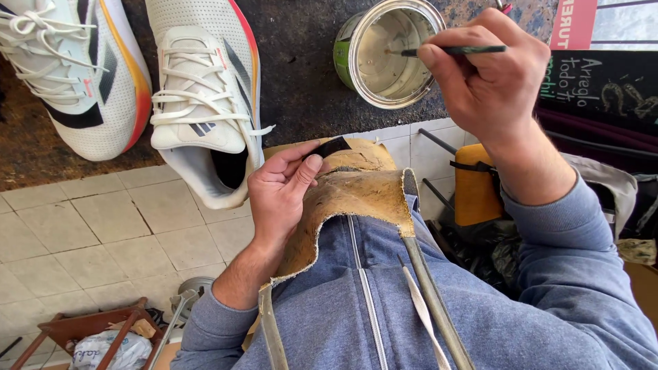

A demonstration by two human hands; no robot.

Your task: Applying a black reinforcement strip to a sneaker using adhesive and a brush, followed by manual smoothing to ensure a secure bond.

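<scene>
We note the right hand pinching a thin dark brush into the far open round tin, left hand pinning a small black patch on the near tan leather apron; patch seemingly uncoated.

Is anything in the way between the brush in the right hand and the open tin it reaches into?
Nothing visible. The right hand holds the thin brush with its tip already past the rim of the open tin. The white shoes lie off to the side; the left hand rests lower, on the leather apron.
</scene>
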